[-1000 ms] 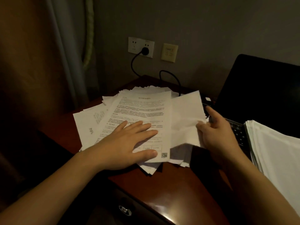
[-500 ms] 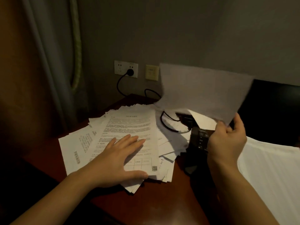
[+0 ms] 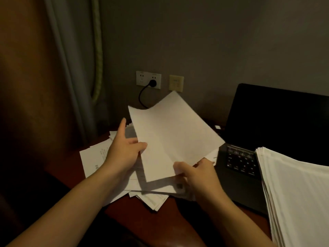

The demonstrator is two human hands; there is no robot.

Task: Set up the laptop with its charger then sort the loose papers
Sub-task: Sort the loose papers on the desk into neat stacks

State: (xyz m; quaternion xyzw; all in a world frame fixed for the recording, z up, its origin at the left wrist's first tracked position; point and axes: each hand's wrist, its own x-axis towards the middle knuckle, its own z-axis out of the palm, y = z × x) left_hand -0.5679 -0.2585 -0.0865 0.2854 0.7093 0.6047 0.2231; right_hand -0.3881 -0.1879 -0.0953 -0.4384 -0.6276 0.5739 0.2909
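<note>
Head view: left hand [image 3: 122, 154] and right hand [image 3: 201, 173] both pinch one sheet [image 3: 170, 132] above one loose pile [image 3: 96, 157]; one open laptop [image 3: 277, 118], one stack [image 3: 299, 189] seemingly overlapping its keyboard.

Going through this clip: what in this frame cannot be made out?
- Head view: far end of the charger cable, hidden behind the held sheet.
- Head view: print on the loose papers, too dim and small.
- Head view: right side of the laptop, covered by the white stack.
</note>
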